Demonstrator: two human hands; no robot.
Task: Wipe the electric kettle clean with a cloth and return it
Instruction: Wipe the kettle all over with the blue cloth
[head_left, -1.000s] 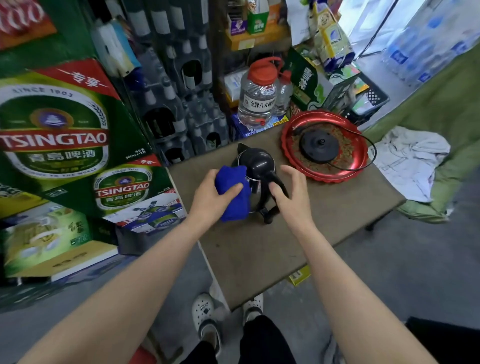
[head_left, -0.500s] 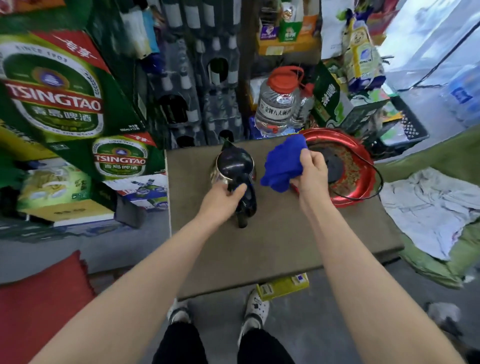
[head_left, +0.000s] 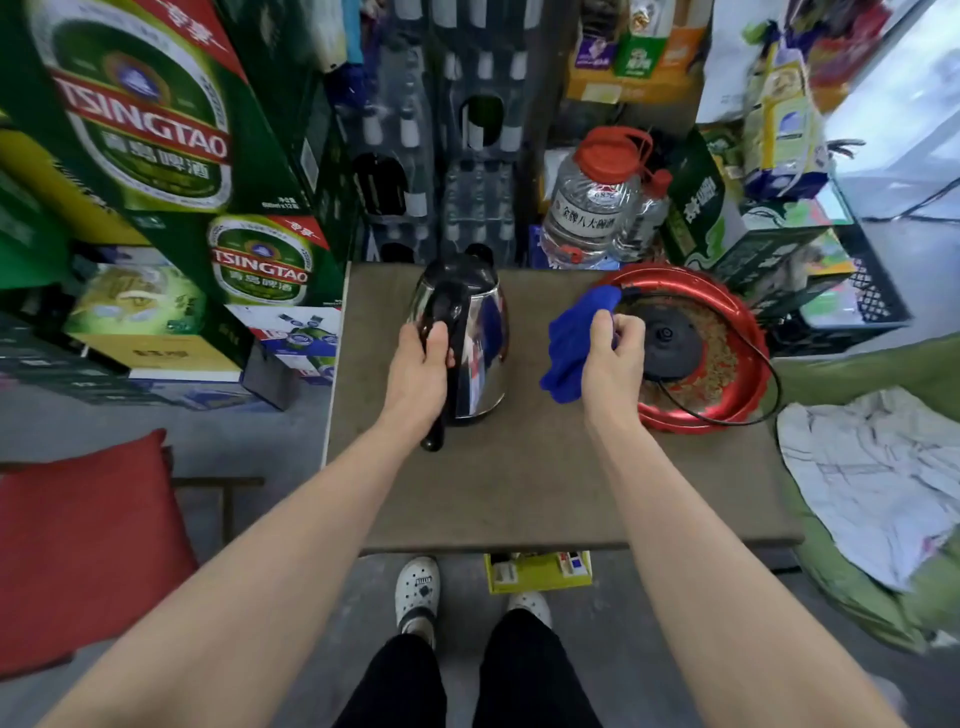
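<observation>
A shiny steel electric kettle (head_left: 480, 343) with a black lid and black handle stands on the brown table (head_left: 519, 493), tilted toward me. My left hand (head_left: 421, 364) grips its black handle. My right hand (head_left: 613, 358) holds a crumpled blue cloth (head_left: 569, 343) just right of the kettle, a small gap apart from its side. The kettle's black round base (head_left: 670, 345) sits in a red tray (head_left: 727, 410) at the table's right, with its black cord (head_left: 769, 374) looping over the tray rim.
Green beer cartons (head_left: 156, 156) stack at the left. Dark bottle crates (head_left: 441, 156) and a clear jug with a red cap (head_left: 592, 202) stand behind the table. A white rag (head_left: 872, 478) lies on green fabric at right. A red cushion (head_left: 78, 545) sits lower left.
The cloth passed from my left hand to my right. My left hand took the kettle's handle and tipped the kettle; my right hand carried the cloth to the kettle's right side.
</observation>
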